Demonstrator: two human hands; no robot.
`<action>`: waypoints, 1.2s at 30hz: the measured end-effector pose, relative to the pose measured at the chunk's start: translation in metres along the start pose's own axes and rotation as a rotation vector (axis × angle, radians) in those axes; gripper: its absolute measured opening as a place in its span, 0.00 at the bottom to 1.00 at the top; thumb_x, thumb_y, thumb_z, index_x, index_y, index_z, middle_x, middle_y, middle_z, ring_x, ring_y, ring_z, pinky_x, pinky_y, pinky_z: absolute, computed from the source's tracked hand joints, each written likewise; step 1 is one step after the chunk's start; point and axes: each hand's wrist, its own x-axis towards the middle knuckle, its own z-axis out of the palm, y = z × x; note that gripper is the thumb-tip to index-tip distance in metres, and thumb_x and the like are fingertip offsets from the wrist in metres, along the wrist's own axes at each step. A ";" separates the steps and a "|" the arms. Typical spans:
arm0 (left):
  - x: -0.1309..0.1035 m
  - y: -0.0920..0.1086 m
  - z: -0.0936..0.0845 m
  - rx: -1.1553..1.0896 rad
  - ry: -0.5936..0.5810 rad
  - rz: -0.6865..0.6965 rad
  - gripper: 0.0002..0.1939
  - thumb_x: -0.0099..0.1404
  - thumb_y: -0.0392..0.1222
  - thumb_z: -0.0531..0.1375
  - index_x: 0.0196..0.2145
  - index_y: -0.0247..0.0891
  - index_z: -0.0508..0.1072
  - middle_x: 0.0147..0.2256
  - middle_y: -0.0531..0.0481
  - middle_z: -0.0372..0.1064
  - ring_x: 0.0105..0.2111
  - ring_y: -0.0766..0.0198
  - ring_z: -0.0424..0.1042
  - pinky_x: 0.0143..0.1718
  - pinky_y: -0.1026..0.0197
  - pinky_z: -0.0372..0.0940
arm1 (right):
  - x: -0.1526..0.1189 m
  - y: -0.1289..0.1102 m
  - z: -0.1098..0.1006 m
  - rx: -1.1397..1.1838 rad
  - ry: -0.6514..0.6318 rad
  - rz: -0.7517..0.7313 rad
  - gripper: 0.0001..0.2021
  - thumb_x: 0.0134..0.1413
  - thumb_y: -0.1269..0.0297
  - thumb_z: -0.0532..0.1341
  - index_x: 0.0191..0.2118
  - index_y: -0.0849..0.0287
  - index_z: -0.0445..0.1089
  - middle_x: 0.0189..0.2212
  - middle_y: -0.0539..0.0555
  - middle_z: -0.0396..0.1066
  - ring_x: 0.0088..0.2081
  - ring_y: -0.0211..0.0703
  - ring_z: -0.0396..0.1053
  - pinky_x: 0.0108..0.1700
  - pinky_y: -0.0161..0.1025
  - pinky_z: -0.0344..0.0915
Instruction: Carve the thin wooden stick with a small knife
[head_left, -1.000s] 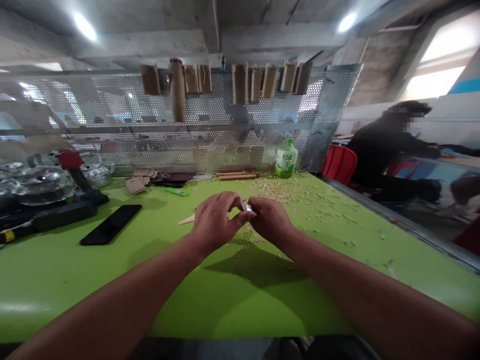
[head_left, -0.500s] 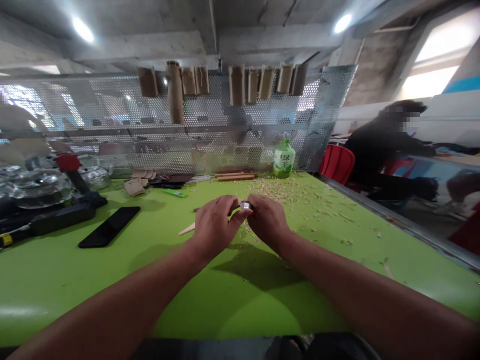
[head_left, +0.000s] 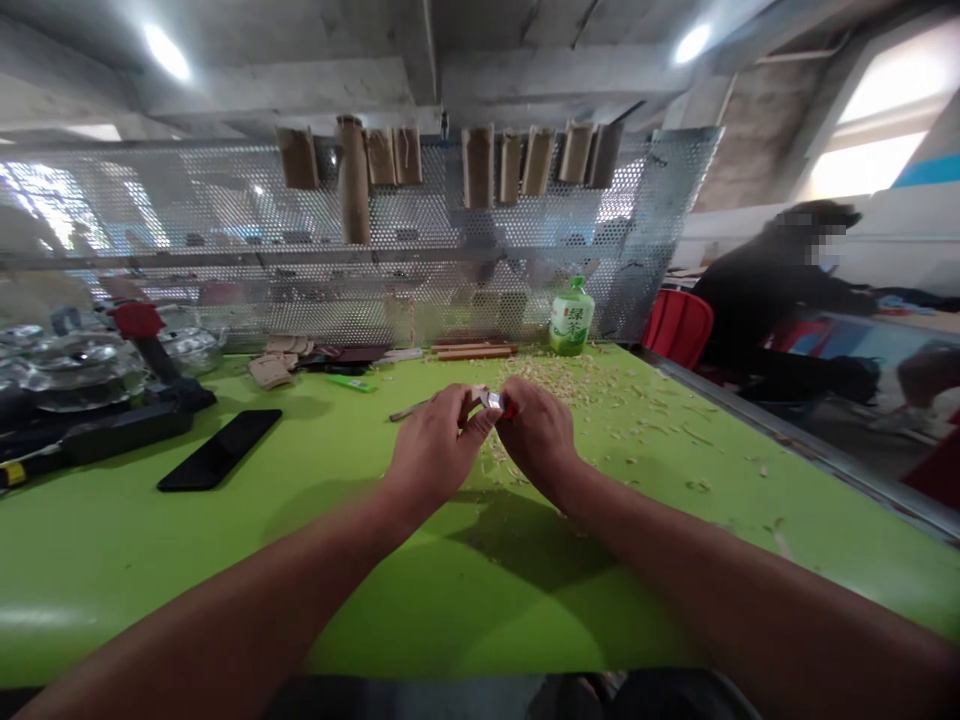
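Note:
My left hand (head_left: 433, 442) is closed on a pale wooden piece (head_left: 481, 391), of which only a small end shows past the fingers. Close against it, my right hand (head_left: 537, 432) grips a red-handled knife (head_left: 510, 409); its short shiny blade points toward the left thumb. Both hands meet above the middle of the green table, and most of the wood and the handle is hidden by fingers. A thin grey metal tool (head_left: 409, 411) lies on the table just behind my left hand. Wood shavings (head_left: 555, 380) are scattered behind and to the right of the hands.
A black phone (head_left: 221, 450) and a red-and-black tool (head_left: 142, 350) lie at left, near glass jars (head_left: 82, 375). A green-labelled bottle (head_left: 571, 318), wooden strips (head_left: 474, 352) and a green cutter (head_left: 351, 383) are along the back. A person (head_left: 780, 280) sits at right.
The pale pointed wood tip below my left hand no longer shows. More of the blade and red handle is visible between the hands, and the grey tool is more exposed.

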 end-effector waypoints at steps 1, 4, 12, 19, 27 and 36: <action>0.000 0.000 0.000 -0.024 -0.009 0.005 0.18 0.69 0.56 0.51 0.39 0.37 0.67 0.34 0.49 0.69 0.31 0.63 0.65 0.30 0.61 0.54 | -0.001 0.001 0.001 0.011 0.009 0.001 0.11 0.58 0.60 0.53 0.26 0.57 0.59 0.23 0.52 0.65 0.26 0.38 0.56 0.28 0.37 0.42; 0.000 0.000 0.001 -0.119 -0.027 0.026 0.15 0.72 0.50 0.49 0.43 0.37 0.67 0.38 0.48 0.70 0.36 0.62 0.66 0.35 0.59 0.58 | -0.001 0.003 0.002 0.030 0.030 -0.003 0.14 0.60 0.56 0.53 0.25 0.56 0.59 0.22 0.50 0.63 0.25 0.38 0.54 0.28 0.37 0.41; 0.008 -0.010 -0.002 -0.224 -0.033 -0.021 0.16 0.71 0.50 0.50 0.38 0.36 0.70 0.30 0.50 0.67 0.30 0.65 0.63 0.30 0.61 0.57 | 0.018 0.025 -0.001 0.189 0.055 0.161 0.15 0.58 0.53 0.56 0.26 0.56 0.59 0.22 0.49 0.61 0.25 0.38 0.53 0.29 0.37 0.43; 0.010 -0.018 0.002 -0.382 -0.016 0.039 0.19 0.70 0.51 0.51 0.47 0.35 0.72 0.31 0.48 0.68 0.29 0.66 0.64 0.29 0.63 0.61 | 0.012 0.023 0.004 0.513 -0.116 0.003 0.15 0.53 0.54 0.60 0.27 0.55 0.53 0.21 0.44 0.53 0.25 0.35 0.49 0.27 0.35 0.46; 0.012 -0.022 0.005 -0.562 -0.027 0.022 0.22 0.70 0.54 0.50 0.51 0.36 0.70 0.37 0.45 0.73 0.25 0.70 0.64 0.27 0.64 0.63 | 0.008 0.022 0.002 0.793 -0.312 0.042 0.22 0.56 0.43 0.56 0.23 0.55 0.55 0.18 0.44 0.51 0.22 0.34 0.50 0.26 0.36 0.48; 0.013 -0.020 0.001 -0.505 0.044 0.053 0.19 0.71 0.54 0.50 0.44 0.37 0.72 0.32 0.48 0.70 0.26 0.69 0.63 0.28 0.64 0.62 | 0.003 0.018 -0.015 0.761 -0.233 -0.043 0.22 0.57 0.41 0.55 0.28 0.56 0.56 0.23 0.45 0.53 0.25 0.35 0.52 0.27 0.35 0.48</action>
